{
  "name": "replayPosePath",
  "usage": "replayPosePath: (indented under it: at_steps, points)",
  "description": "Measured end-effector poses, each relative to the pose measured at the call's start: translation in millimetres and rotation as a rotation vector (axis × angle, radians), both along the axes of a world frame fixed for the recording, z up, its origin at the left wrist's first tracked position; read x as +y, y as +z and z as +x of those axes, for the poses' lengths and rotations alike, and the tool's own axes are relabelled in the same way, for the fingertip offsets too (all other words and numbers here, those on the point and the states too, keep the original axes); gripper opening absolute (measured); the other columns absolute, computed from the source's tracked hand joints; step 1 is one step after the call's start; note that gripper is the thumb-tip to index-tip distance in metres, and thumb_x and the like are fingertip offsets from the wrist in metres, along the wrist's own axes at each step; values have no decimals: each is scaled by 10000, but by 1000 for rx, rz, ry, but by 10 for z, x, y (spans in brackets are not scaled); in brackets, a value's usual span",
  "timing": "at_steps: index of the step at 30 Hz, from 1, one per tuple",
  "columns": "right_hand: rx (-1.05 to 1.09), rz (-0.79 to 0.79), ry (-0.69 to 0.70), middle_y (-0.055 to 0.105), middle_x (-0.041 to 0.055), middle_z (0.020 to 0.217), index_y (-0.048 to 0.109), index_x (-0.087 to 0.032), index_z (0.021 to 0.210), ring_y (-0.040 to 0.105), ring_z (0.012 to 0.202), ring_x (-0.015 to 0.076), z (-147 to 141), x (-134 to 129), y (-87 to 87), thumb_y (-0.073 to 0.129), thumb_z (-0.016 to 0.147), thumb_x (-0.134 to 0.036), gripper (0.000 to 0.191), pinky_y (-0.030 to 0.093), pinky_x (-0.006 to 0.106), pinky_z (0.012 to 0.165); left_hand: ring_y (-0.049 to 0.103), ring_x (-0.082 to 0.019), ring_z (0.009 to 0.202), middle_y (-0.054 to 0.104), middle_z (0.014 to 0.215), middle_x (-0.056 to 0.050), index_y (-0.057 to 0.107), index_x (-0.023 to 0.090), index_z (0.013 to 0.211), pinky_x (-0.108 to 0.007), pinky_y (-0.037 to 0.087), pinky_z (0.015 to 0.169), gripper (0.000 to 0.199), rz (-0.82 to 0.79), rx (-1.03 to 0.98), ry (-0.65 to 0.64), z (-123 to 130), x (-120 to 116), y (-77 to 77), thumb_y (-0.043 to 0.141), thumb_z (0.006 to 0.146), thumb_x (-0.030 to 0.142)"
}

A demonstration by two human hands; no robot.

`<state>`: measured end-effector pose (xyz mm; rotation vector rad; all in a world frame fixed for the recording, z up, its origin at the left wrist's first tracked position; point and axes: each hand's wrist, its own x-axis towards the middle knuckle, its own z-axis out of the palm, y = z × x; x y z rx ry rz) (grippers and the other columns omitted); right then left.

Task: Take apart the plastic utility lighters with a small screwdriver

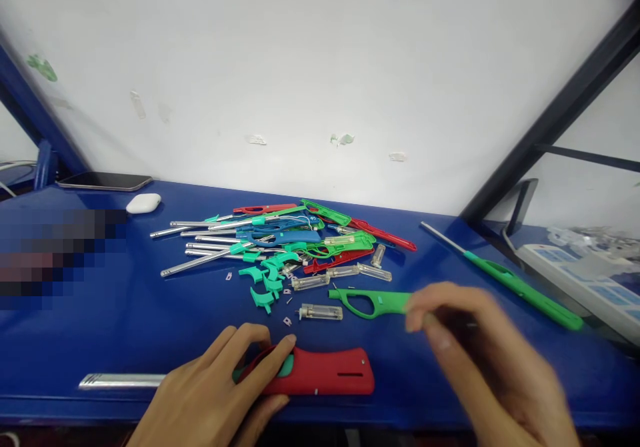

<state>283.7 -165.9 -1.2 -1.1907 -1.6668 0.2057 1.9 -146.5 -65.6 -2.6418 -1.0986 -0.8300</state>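
Note:
My left hand point(215, 380) is wrapped over a red gas lighter point(335, 370) near the front edge, fingers around its green trigger. Its silver barrel point(123, 381) points left. My right hand point(480, 353), blurred, has thumb and index finger pinched together beside the green lighter handle shell point(383, 302) and covers its right end. What sits in the pinch, if anything, is hidden. Between the hands and the pile lie a clear fuel tank point(321, 312), several teal triggers point(263, 298) and a small screw point(289, 301).
A pile of lighter parts point(285, 236), with barrels and coloured shells, lies at the back middle. A whole green lighter point(525, 291) rests at right beside a white organiser point(580, 287). A phone point(105, 181) and white earphone case point(143, 203) lie back left, before the white wall point(310, 67).

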Motion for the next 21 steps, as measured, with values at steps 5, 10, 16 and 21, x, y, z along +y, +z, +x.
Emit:
replayPosePath:
  at_steps: [5,10,16,21]
  points:
    - [-561,-122,24,772,6,791,654,-275,889,688,540,209,-32,38,-125,470,1000,-236,218,484,334,458,718,-136,840,671,1128,-51,598,287,1396,-214,593,649,351,12,-3,-6,6,9,0,417,1102,348]
    - [-722,-198,2,821,22,895,654,-269,987,740,586,238,-62,27,-253,398,1030,-226,262,481,354,473,724,-141,839,668,1128,-51,591,285,1406,-224,593,625,360,17,4,4,8,-4,-1,404,1105,349]
    - [-691,-326,53,772,-22,819,569,-283,999,737,604,224,-14,-14,-222,455,1030,-294,119,483,326,526,721,-141,847,676,1106,-51,586,280,1411,-218,603,642,368,22,-7,3,15,-15,2,387,1111,357]
    - [-632,-502,117,760,-31,805,505,-288,1031,759,629,234,-9,9,-242,399,1071,-319,118,489,324,541,722,-152,862,677,1126,-55,573,276,1433,-232,604,638,376,30,2,19,33,7,6,395,1110,349]
